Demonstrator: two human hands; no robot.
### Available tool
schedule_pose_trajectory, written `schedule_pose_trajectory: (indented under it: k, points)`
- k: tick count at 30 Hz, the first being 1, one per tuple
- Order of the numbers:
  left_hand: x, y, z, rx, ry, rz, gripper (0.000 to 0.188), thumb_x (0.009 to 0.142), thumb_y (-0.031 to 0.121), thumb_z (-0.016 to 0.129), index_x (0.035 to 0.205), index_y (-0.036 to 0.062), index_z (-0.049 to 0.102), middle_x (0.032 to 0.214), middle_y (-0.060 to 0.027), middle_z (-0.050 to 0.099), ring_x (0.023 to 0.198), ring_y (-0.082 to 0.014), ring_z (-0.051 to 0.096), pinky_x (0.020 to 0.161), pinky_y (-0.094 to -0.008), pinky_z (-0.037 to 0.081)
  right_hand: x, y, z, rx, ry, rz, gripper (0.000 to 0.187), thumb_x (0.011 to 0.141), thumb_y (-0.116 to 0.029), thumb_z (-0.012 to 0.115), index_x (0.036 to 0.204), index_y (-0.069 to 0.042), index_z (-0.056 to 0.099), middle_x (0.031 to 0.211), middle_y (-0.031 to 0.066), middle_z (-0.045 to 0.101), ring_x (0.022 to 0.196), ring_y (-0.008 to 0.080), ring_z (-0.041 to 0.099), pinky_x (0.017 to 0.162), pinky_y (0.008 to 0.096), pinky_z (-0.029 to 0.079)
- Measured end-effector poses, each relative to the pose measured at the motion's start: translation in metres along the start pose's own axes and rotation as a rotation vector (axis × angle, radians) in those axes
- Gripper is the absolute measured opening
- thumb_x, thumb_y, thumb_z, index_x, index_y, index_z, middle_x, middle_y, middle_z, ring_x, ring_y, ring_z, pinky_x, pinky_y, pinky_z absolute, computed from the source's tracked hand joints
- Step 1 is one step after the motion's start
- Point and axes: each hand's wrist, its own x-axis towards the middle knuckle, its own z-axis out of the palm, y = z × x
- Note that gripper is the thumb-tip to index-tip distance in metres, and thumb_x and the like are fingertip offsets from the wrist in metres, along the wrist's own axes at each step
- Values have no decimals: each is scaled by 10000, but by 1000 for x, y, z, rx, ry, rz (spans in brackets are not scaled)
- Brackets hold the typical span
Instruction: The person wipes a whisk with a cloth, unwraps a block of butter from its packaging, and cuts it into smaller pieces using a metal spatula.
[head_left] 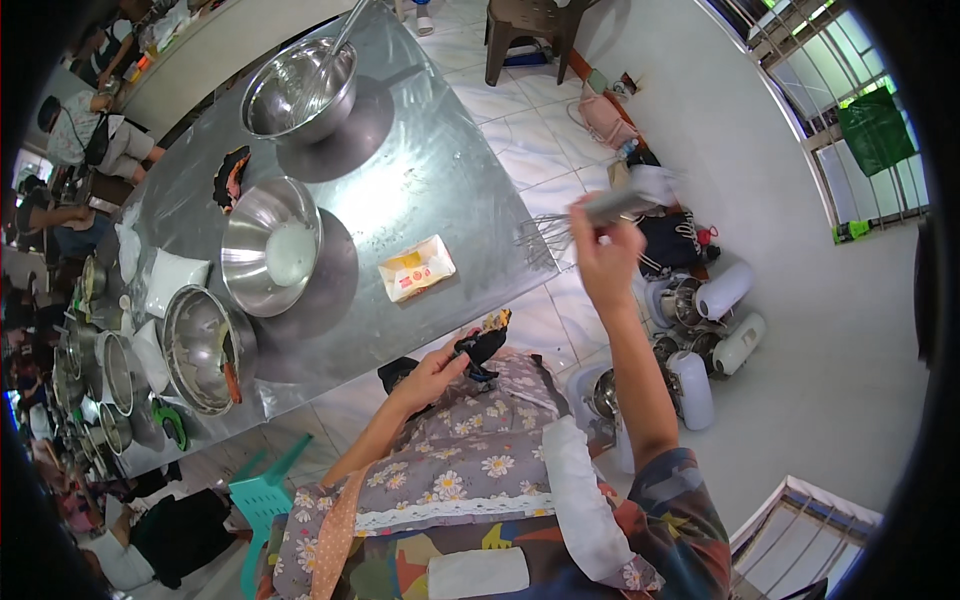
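Observation:
My right hand (603, 258) is raised off the table's right side and grips the handle of a metal whisk (575, 222), whose wire head points left over the table edge. My left hand (437, 372) is lower, near my flowered apron, pinching a dark patterned cloth (483, 343). On the steel table (430, 170) a wrapped butter block (416, 267) lies nearest my hands. A steel bowl (270, 245) with white contents stands to its left.
A large steel bowl (298, 88) with a utensil in it stands farther up the table. More bowls (205, 348) and pots crowd the left end. White stand mixers (700, 340) and bags sit on the floor by the wall. People sit at far left. A teal stool (262, 495) is below.

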Motion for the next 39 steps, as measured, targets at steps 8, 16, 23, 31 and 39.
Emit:
schedule_pose_trajectory:
  k: [8,16,23,31,39]
  points:
    - [-4,4,0,29,2,-11,463,938,240,422,1374,145,296,1024,41,525,852,-54,411,803,-181,331,-7,1,5,114,31,-17,128,789,-62,639,874,16,585,705,-7,563,602,25,460,516,168,348]
    - [-1,6,1,-67,23,76,444,942,206,409,1365,114,307,1186,8,498,1046,-65,411,930,-218,295,-1,-4,7,73,68,-20,149,732,-81,682,748,-4,556,671,18,504,513,71,420,459,211,334]
    - [2,8,-4,-109,13,44,452,940,201,411,1360,73,304,1230,3,462,1059,-61,392,936,-212,281,-2,11,11,-16,-46,-40,138,763,-41,658,865,0,573,687,-26,535,553,14,435,473,160,324]
    - [2,19,-6,0,-34,14,432,928,176,416,1335,55,336,1189,-2,483,1044,-69,408,923,-215,292,-7,35,2,247,-36,116,159,790,-59,625,919,29,594,731,-1,561,596,35,452,510,186,350]
    - [11,92,10,43,106,329,399,926,144,408,1302,20,355,1182,-27,483,1036,-79,422,912,-230,310,22,24,-39,572,59,425,255,879,-244,527,901,9,506,643,44,527,437,104,488,371,222,412]
